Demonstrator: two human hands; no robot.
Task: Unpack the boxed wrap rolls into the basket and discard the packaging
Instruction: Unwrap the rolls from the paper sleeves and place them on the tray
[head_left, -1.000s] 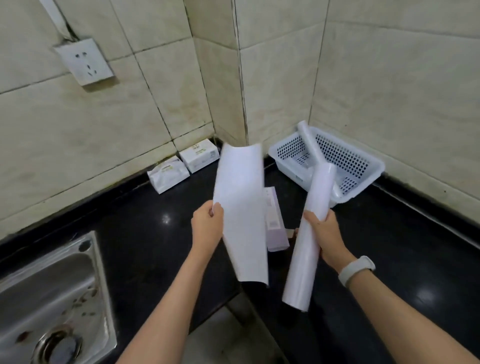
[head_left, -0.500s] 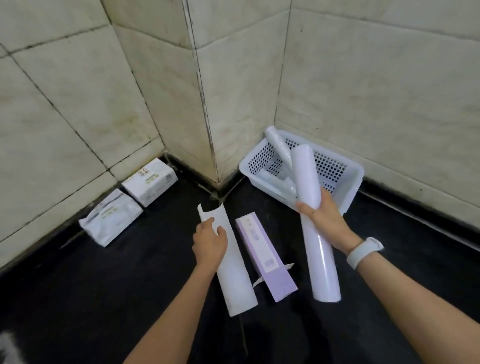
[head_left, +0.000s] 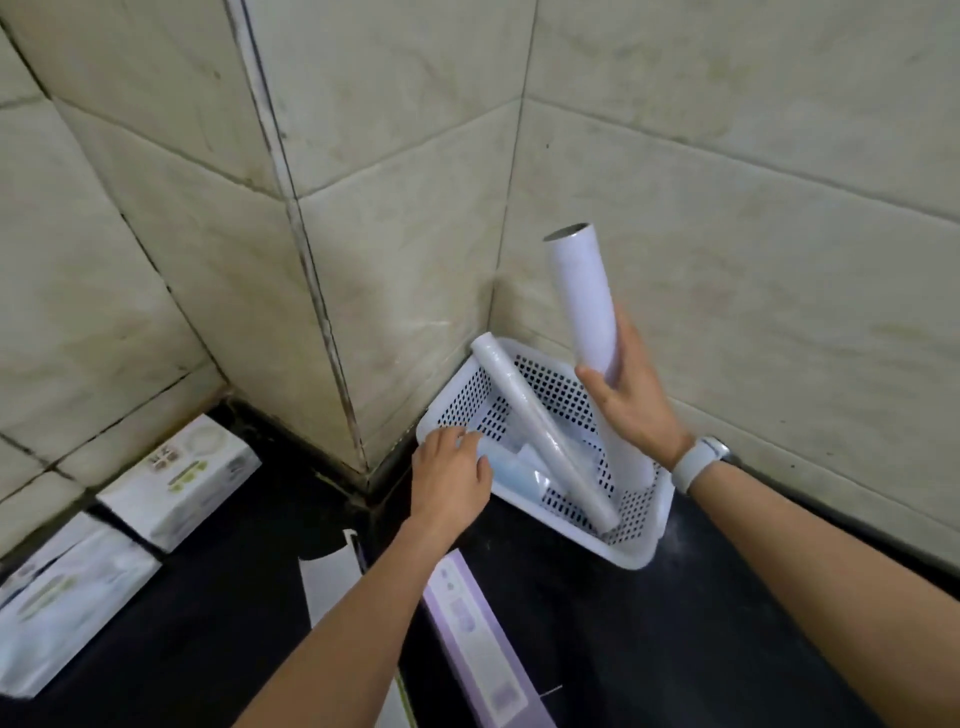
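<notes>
A white perforated basket (head_left: 631, 551) sits in the tiled corner on the black counter. A wrap roll (head_left: 540, 431) leans diagonally across it, over more rolls lying inside. My right hand (head_left: 636, 400) grips a white wrap roll (head_left: 584, 296), held nearly upright with its lower end down in the basket. My left hand (head_left: 449, 475) rests on the basket's near left rim, fingers spread, holding nothing. A purple box (head_left: 483, 639) lies on the counter below my left forearm. A white sheet of packaging (head_left: 330, 577) lies beside it, partly hidden by that arm.
Two white packs (head_left: 182, 480) (head_left: 62, 597) lie along the left wall on the black counter. Tiled walls close in the corner right behind the basket. Open counter shows to the right of the purple box.
My left hand let go of the white sheet, which now lies on the counter, and moved to the basket rim. My right hand swung its roll upright into the basket.
</notes>
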